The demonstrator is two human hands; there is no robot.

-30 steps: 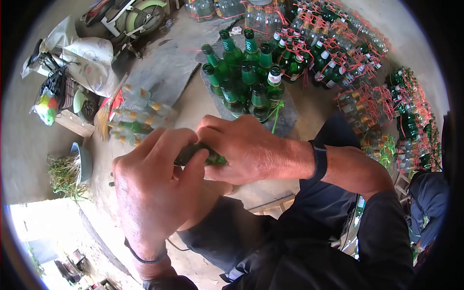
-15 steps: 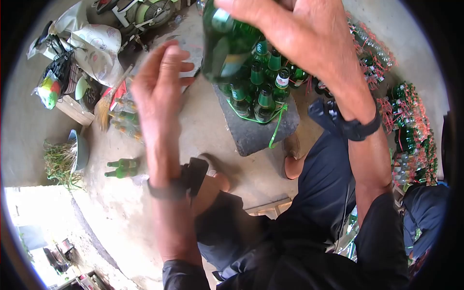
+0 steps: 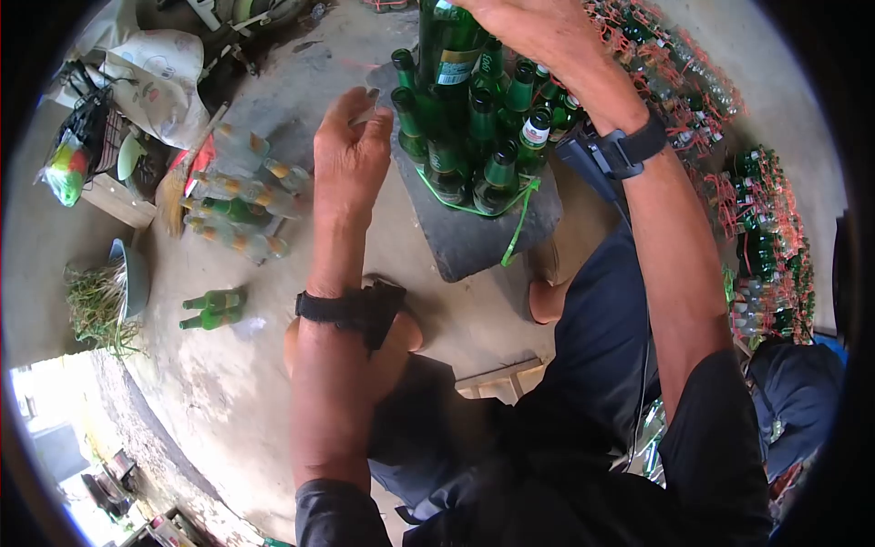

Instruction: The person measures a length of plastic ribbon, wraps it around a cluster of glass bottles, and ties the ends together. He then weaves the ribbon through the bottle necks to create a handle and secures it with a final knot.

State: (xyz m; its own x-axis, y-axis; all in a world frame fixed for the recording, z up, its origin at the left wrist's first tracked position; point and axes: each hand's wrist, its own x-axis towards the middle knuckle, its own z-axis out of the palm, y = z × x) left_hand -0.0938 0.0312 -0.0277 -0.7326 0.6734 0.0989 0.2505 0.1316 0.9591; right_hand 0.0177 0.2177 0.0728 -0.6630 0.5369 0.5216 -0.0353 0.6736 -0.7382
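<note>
My right hand [image 3: 547, 46] is closed on a large green bottle [image 3: 453, 55] at the top of the view; its fingertips are cut off by the frame. That bottle stands upright among or just above a cluster of smaller green bottles [image 3: 481, 118]. Bright green string [image 3: 519, 232] loops round the cluster, with a loose end hanging over the front of a dark stone slab [image 3: 456, 242]. Left of the cluster, my left hand [image 3: 355, 141] is open, thumb and fingers apart and slightly bent, holding nothing visible.
Clear bottles [image 3: 251, 191] lie in a pile on the floor at left, near a straw broom [image 3: 170, 201]. Two green bottles [image 3: 214, 308] lie closer. Bundles of bottles tied with red string [image 3: 766, 228] line the right wall. A blue basin [image 3: 137, 278] stands beside cut grass.
My right hand has brought the large bottle lower and to the right, onto or into the cluster. My left hand has shifted right, closer to the bottles.
</note>
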